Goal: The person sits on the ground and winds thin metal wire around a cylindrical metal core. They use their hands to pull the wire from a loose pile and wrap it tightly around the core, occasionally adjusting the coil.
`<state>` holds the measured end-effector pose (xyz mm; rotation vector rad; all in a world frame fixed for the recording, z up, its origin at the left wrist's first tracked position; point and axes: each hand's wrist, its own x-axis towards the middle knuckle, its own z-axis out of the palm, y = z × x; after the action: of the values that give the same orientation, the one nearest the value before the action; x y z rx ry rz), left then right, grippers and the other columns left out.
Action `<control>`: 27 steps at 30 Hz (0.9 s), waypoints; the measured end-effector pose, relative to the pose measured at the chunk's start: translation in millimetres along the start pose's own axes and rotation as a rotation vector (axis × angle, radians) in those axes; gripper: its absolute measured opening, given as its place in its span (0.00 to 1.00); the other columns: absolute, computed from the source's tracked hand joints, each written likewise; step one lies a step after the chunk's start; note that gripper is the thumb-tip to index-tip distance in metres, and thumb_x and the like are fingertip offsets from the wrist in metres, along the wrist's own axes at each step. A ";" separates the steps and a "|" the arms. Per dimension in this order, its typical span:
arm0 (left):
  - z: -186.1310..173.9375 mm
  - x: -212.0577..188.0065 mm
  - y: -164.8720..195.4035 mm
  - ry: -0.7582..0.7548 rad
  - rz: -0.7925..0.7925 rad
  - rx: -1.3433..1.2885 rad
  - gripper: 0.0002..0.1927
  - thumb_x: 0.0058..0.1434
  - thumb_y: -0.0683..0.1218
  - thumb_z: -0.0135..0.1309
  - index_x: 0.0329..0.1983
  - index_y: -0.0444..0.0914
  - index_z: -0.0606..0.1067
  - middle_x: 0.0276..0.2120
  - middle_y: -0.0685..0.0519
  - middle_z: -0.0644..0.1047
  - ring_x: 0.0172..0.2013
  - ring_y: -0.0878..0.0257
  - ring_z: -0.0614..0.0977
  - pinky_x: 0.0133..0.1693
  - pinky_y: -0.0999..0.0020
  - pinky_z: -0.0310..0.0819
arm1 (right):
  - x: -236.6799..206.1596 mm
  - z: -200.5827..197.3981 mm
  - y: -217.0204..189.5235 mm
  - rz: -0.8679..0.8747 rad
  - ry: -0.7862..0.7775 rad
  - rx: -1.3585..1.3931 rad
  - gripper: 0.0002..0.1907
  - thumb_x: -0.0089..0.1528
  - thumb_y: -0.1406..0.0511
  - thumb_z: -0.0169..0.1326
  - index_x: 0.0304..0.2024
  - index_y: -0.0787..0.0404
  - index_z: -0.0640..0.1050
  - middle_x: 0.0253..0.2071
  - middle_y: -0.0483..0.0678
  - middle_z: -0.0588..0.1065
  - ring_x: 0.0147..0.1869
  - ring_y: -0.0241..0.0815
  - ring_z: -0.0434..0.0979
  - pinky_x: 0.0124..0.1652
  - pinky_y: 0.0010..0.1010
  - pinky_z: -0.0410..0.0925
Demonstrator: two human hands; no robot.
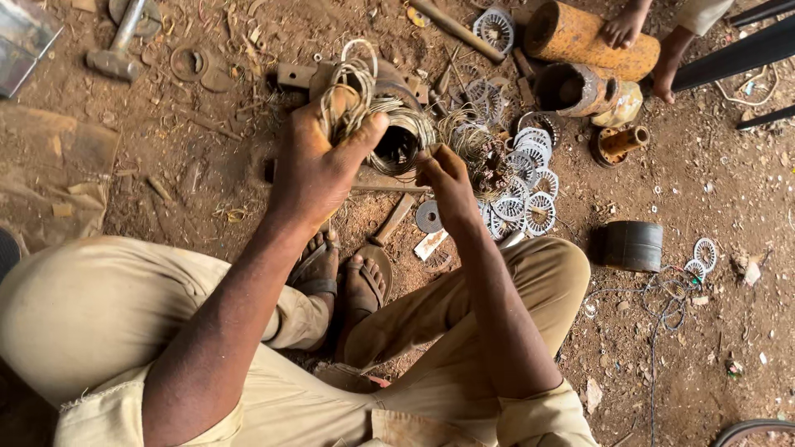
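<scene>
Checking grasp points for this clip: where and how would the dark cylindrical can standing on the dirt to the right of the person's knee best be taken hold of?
Grip the dark cylindrical can around its curved side wall, coming down from above or from its open right side. It stands alone on the dirt floor, with only thin wire and a small white slotted disc nearby. No handle shows.

No labels, signs or screens showed anywhere on the dirt floor. The only package-like things were a crumpled brown wrapper [58, 178] lying flat on the floor at the left, torn and dusty, and a shiny grey sheet [23, 41] at the top left corner, cut off by the frame's edge. What kind of packaging either one was could not be told.
</scene>
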<state>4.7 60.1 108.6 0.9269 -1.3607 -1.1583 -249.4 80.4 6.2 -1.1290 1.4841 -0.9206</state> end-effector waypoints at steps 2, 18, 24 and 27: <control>1.9 0.1 -1.2 -0.014 0.006 -0.025 0.13 0.69 0.54 0.56 0.39 0.40 0.76 0.28 0.60 0.76 0.26 0.70 0.75 0.30 0.72 0.75 | -5.9 2.1 -10.1 0.016 -0.044 -0.004 0.13 0.71 0.57 0.48 0.36 0.58 0.73 0.34 0.44 0.71 0.39 0.37 0.68 0.42 0.29 0.68; 1.5 0.6 1.8 -0.025 0.004 -0.096 0.15 0.71 0.55 0.55 0.44 0.38 0.78 0.32 0.57 0.80 0.33 0.68 0.81 0.38 0.67 0.82 | -33.7 21.9 -11.5 0.230 0.061 0.791 0.12 0.73 0.59 0.41 0.37 0.56 0.70 0.35 0.44 0.70 0.41 0.38 0.67 0.46 0.33 0.62; -0.8 -6.9 -2.9 -0.031 -0.051 -0.101 0.14 0.72 0.52 0.57 0.36 0.38 0.75 0.27 0.57 0.74 0.30 0.67 0.76 0.35 0.66 0.74 | -41.8 18.2 19.9 0.127 0.070 0.448 0.12 0.75 0.61 0.41 0.39 0.55 0.71 0.35 0.42 0.70 0.38 0.35 0.66 0.44 0.29 0.62; 6.6 -1.9 -2.4 -0.025 -0.043 -0.073 0.13 0.70 0.52 0.58 0.35 0.39 0.75 0.26 0.58 0.74 0.28 0.67 0.76 0.34 0.67 0.75 | -34.3 21.1 3.9 0.125 -0.008 0.479 0.13 0.75 0.60 0.40 0.38 0.56 0.71 0.32 0.44 0.70 0.33 0.36 0.66 0.39 0.29 0.63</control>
<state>-1.7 62.3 106.1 0.8964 -1.3155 -1.2478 -227.8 114.6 7.5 -0.6810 1.2216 -1.1062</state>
